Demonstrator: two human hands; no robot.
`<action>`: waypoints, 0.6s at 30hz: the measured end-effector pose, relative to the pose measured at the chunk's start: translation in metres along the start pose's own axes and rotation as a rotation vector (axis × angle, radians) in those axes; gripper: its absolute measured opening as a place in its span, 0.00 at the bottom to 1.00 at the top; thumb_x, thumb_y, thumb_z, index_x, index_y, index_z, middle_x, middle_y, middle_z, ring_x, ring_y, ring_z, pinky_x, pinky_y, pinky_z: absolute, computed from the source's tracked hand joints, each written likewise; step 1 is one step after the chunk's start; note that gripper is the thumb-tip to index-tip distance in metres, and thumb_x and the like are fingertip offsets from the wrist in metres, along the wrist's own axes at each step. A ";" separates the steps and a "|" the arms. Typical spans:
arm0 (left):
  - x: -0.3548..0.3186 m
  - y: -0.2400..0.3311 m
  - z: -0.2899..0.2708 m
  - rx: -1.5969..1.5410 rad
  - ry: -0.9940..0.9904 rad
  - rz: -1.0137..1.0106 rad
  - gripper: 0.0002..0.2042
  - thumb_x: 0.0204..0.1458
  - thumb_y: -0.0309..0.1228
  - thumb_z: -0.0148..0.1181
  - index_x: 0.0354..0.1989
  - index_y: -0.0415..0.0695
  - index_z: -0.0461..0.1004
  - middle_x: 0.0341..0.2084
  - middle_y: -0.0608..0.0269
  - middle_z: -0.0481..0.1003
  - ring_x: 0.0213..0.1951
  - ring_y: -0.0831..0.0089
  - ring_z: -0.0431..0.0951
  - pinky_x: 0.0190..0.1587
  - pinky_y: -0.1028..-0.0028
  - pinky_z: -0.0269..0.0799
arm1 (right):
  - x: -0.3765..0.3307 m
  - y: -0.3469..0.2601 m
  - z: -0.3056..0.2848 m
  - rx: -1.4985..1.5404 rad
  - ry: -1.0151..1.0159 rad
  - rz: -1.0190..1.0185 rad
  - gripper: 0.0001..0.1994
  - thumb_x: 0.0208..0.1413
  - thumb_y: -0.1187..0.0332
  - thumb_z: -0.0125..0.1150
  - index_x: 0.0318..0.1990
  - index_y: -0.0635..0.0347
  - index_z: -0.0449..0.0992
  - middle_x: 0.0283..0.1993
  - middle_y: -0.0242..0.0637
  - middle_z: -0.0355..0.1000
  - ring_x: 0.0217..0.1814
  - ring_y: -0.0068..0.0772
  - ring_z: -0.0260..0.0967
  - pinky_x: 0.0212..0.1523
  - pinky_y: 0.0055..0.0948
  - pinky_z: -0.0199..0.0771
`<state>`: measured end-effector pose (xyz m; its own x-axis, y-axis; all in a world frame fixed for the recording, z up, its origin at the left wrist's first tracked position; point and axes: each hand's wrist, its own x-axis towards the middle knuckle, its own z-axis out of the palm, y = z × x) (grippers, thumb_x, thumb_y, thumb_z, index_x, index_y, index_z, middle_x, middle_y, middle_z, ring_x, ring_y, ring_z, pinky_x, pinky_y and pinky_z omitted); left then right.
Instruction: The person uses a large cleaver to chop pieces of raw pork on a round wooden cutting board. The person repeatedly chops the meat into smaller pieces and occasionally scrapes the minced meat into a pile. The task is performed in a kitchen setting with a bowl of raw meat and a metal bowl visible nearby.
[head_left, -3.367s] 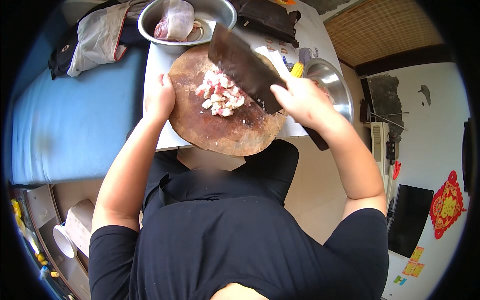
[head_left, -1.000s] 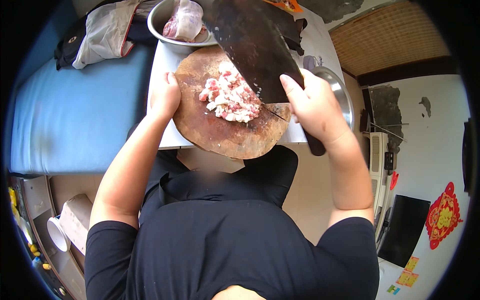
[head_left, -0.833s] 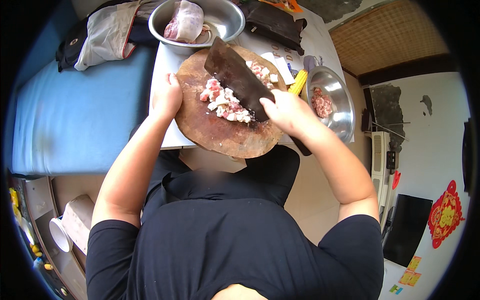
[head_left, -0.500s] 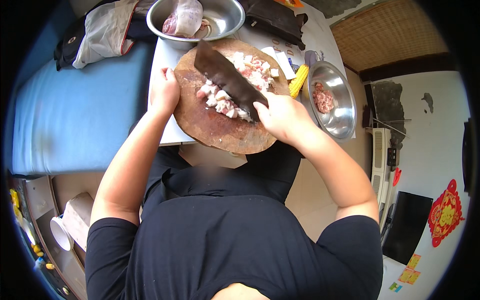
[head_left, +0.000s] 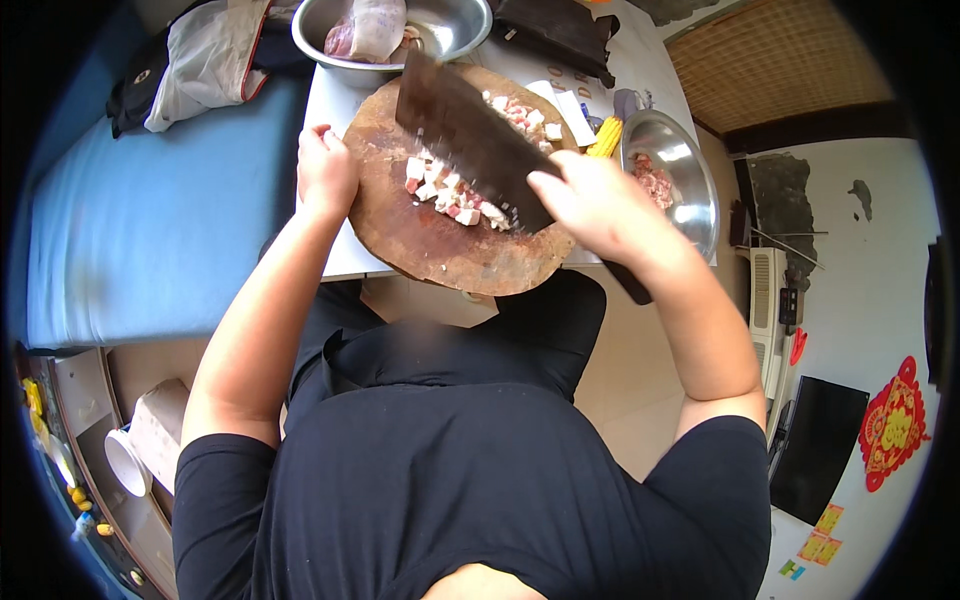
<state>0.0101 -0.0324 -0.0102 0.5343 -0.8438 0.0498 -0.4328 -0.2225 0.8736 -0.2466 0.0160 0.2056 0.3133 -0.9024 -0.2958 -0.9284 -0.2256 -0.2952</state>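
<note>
Gripping the dark cleaver [head_left: 475, 135] by its handle [head_left: 630, 283], my right hand [head_left: 598, 205] is at three o'clock of the round chopping board [head_left: 470, 260] in the head view. My left hand [head_left: 327, 172] rests against the board's rim at nine o'clock; I cannot tell how far its fingers close. Diced meat [head_left: 440, 192] lies mid-board, with more chopped pieces [head_left: 525, 118] at one o'clock, beyond the slanting blade. I cannot tell whether the edge touches wood. A metal bowl [head_left: 455, 35] holding a big chunk [head_left: 368, 30] stands at eleven o'clock, yellow corn [head_left: 606, 138] at two, and a second bowl [head_left: 695, 205] with meat at three.
</note>
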 end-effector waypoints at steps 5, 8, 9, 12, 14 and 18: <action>-0.006 0.012 -0.011 -0.019 -0.006 -0.047 0.18 0.57 0.34 0.40 0.50 0.34 0.64 0.48 0.42 0.69 0.51 0.51 0.69 0.54 0.65 0.63 | -0.012 -0.011 0.001 0.175 0.292 -0.126 0.13 0.56 0.60 0.51 0.35 0.63 0.72 0.31 0.52 0.73 0.34 0.53 0.71 0.37 0.42 0.72; -0.002 0.015 -0.003 -0.011 -0.030 -0.021 0.18 0.57 0.34 0.40 0.50 0.34 0.64 0.48 0.42 0.69 0.51 0.51 0.69 0.54 0.65 0.63 | 0.001 -0.005 0.031 -0.180 0.055 0.014 0.19 0.58 0.55 0.43 0.37 0.64 0.72 0.33 0.52 0.73 0.37 0.55 0.71 0.41 0.44 0.71; -0.002 0.013 -0.002 -0.006 -0.026 -0.014 0.18 0.57 0.34 0.40 0.50 0.34 0.64 0.48 0.42 0.69 0.51 0.51 0.69 0.54 0.65 0.63 | 0.003 0.001 0.023 -0.147 0.046 0.007 0.19 0.58 0.55 0.43 0.37 0.64 0.72 0.34 0.52 0.73 0.38 0.55 0.71 0.41 0.44 0.71; -0.002 0.006 -0.005 -0.003 -0.013 -0.015 0.18 0.57 0.34 0.40 0.50 0.35 0.64 0.47 0.42 0.70 0.50 0.51 0.70 0.53 0.65 0.63 | -0.001 -0.011 -0.016 -0.167 0.069 -0.018 0.17 0.58 0.58 0.45 0.38 0.63 0.73 0.37 0.51 0.73 0.40 0.53 0.71 0.42 0.42 0.72; -0.002 0.012 -0.010 -0.032 -0.021 -0.024 0.17 0.57 0.34 0.41 0.50 0.35 0.65 0.46 0.42 0.70 0.50 0.51 0.70 0.53 0.65 0.63 | -0.006 -0.005 -0.020 0.130 0.288 -0.184 0.15 0.58 0.60 0.49 0.37 0.65 0.71 0.26 0.40 0.70 0.27 0.34 0.66 0.30 0.30 0.68; -0.002 0.007 -0.001 -0.068 -0.025 -0.003 0.17 0.57 0.33 0.41 0.49 0.35 0.65 0.45 0.42 0.71 0.49 0.51 0.70 0.53 0.65 0.63 | -0.001 0.004 0.018 0.079 0.246 0.032 0.19 0.59 0.55 0.48 0.42 0.66 0.69 0.28 0.45 0.72 0.29 0.38 0.70 0.33 0.32 0.72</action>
<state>0.0068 -0.0318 -0.0041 0.5163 -0.8556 0.0360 -0.3806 -0.1917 0.9046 -0.2464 0.0225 0.1879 0.2170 -0.9729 -0.0792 -0.9155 -0.1748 -0.3623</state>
